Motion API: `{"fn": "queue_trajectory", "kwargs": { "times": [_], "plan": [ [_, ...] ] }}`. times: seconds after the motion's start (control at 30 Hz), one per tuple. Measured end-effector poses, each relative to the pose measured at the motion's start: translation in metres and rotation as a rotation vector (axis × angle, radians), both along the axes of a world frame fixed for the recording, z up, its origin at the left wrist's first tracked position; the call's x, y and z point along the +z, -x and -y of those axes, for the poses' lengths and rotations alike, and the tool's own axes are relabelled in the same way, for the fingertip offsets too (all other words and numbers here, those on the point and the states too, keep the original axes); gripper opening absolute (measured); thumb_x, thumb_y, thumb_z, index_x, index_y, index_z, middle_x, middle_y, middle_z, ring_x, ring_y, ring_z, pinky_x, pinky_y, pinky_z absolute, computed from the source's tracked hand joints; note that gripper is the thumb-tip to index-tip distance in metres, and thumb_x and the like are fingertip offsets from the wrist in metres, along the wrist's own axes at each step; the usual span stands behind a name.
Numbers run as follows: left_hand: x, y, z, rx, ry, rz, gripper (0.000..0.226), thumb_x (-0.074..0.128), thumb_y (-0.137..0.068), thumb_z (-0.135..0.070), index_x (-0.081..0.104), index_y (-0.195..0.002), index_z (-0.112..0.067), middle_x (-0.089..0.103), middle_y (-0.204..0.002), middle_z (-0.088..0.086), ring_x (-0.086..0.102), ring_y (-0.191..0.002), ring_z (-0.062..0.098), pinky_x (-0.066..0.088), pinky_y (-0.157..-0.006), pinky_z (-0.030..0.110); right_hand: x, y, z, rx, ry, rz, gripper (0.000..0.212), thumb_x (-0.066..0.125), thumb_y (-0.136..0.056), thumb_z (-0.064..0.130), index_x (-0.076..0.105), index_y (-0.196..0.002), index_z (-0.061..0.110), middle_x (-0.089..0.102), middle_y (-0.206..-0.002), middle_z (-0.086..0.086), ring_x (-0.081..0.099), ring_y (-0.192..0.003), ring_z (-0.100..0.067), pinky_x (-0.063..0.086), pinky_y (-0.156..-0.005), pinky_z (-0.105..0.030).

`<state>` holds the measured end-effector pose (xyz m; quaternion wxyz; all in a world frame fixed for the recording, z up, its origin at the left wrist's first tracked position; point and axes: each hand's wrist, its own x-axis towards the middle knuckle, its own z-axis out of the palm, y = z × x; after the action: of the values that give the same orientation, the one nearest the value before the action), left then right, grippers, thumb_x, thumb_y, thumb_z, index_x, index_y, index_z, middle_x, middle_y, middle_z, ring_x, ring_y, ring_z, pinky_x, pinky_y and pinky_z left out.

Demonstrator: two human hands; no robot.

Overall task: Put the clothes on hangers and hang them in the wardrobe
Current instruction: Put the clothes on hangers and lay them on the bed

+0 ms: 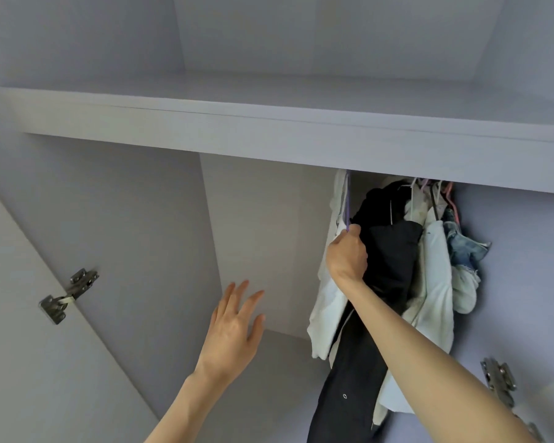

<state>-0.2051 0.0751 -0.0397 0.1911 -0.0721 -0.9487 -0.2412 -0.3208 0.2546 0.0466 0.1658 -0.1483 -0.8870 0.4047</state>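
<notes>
- The wardrobe [269,235] takes up most of my view: a shelf board [269,135] runs across the top, and I cannot see the rail behind its front edge. That is my main worry. Any hooking up there is done blind, so a hook could catch only the lip or miss altogether and the garment would drop
- A bunch of clothes already hangs at the far right: a black garment [387,251], white ones [435,282] and a denim piece [461,244], all pressed together. I judge that crowding could nudge a neighbouring hook off while a new one is pushed in
- The white garment [328,298], the piece in hand, hangs at the left edge of that bunch on a purple hanger [347,206] whose top disappears under the board; I cannot tell whether it is seated yet
- My right hand [347,254] is clenched round the lower part of that hanger. Letting go too soon is the likely cause of a fall
- My left hand [235,327] is released, fingers spread, in the bare left bay near the back panel, so it steadies nothing
- Door hinges [68,295] stick out at the left and low right; fabric might snag
</notes>
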Motion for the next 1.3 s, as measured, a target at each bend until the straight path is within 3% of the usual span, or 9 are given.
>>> {"fn": "queue_trajectory", "kwargs": {
  "times": [0.2,0.47,0.57,0.63,0.77,0.9,1.1,1.2,1.3],
  "plan": [
    [0.012,0.008,0.011,-0.002,0.029,-0.032,0.044,0.032,-0.091,-0.038,0.040,-0.132,-0.022,0.044,-0.139,0.013,0.039,-0.130,0.036,0.042,-0.097,0.047,0.007,-0.018,-0.001,0.164,-0.046,-0.240,0.028,0.030,-0.100,0.022,0.049,-0.106,0.004,0.063,-0.088,-0.020,0.060,-0.081,-0.039,0.047,-0.067,-0.044],
    [0.012,-0.016,0.048,0.109,0.012,-0.015,0.049,0.044,-0.089,-0.028,0.044,-0.134,-0.010,0.045,-0.135,0.021,0.046,-0.123,0.038,0.040,-0.097,0.047,-0.050,-0.087,-0.008,0.403,-0.483,-0.057,0.019,0.037,-0.098,0.025,0.051,-0.091,0.014,0.058,-0.071,-0.001,0.060,-0.071,-0.029,0.030,-0.054,-0.029],
    [0.007,-0.041,0.073,0.183,0.006,-0.008,0.051,0.057,-0.089,-0.017,0.041,-0.136,-0.008,0.042,-0.138,0.021,0.041,-0.126,0.040,0.040,-0.097,0.052,-0.058,-0.110,-0.004,0.400,-0.449,-0.103,0.019,0.056,-0.087,0.029,0.060,-0.075,0.015,0.049,-0.049,0.000,0.050,-0.051,-0.026,0.028,-0.048,-0.028],
    [0.005,-0.061,0.089,0.221,0.016,-0.030,0.051,0.057,-0.089,-0.020,0.037,-0.136,-0.011,0.043,-0.137,0.020,0.040,-0.126,0.040,0.041,-0.096,0.053,-0.058,-0.123,-0.001,0.424,-0.414,-0.066,0.022,0.059,-0.085,0.034,0.060,-0.072,0.016,0.045,-0.047,0.004,0.047,-0.052,-0.024,0.030,-0.051,-0.029],
    [0.006,-0.114,0.113,0.260,0.081,-0.052,0.042,0.033,-0.092,-0.039,0.039,-0.128,-0.019,0.053,-0.127,0.010,0.048,-0.117,0.031,0.040,-0.094,0.048,-0.061,-0.155,0.013,0.597,-0.306,-0.178,0.029,0.050,-0.075,0.047,0.046,-0.057,0.025,0.050,-0.046,0.004,0.047,-0.045,-0.018,0.030,-0.046,-0.023],
    [0.007,-0.177,0.136,0.357,0.101,-0.130,0.028,0.037,-0.092,-0.033,0.054,-0.111,-0.023,0.058,-0.102,0.001,0.053,-0.093,0.026,0.037,-0.085,0.033,-0.072,-0.191,0.038,0.750,-0.215,-0.226,0.029,0.041,-0.072,0.054,0.035,-0.052,0.034,0.040,-0.041,0.010,0.040,-0.040,-0.008,0.031,-0.045,-0.022],
    [0.002,-0.264,0.153,0.355,0.108,-0.172,0.032,0.038,-0.094,-0.041,0.051,-0.112,-0.018,0.054,-0.112,0.006,0.047,-0.101,0.024,0.034,-0.090,0.029,-0.092,-0.256,0.056,0.875,-0.121,-0.236,0.031,0.045,-0.071,0.053,0.035,-0.049,0.035,0.042,-0.043,0.003,0.039,-0.040,-0.011,0.033,-0.046,-0.028],
    [-0.001,-0.303,0.150,0.341,0.061,-0.105,0.042,0.024,-0.098,-0.050,0.054,-0.099,-0.020,0.062,-0.086,0.001,0.057,-0.077,0.024,0.045,-0.070,0.033,-0.089,-0.285,0.061,0.934,-0.168,-0.210,0.032,0.042,-0.070,0.057,0.036,-0.050,0.033,0.044,-0.045,0.006,0.041,-0.045,-0.012,0.032,-0.048,-0.026],
    [-0.002,-0.349,0.143,0.439,0.007,-0.097,0.036,0.034,-0.096,-0.040,0.060,-0.091,-0.016,0.065,-0.077,0.000,0.060,-0.067,0.023,0.047,-0.059,0.028,-0.080,-0.309,0.072,1.042,-0.282,-0.235,0.031,0.035,-0.074,0.058,0.039,-0.058,0.030,0.049,-0.048,0.014,0.047,-0.049,-0.006,0.030,-0.047,-0.020]
  ]
}}
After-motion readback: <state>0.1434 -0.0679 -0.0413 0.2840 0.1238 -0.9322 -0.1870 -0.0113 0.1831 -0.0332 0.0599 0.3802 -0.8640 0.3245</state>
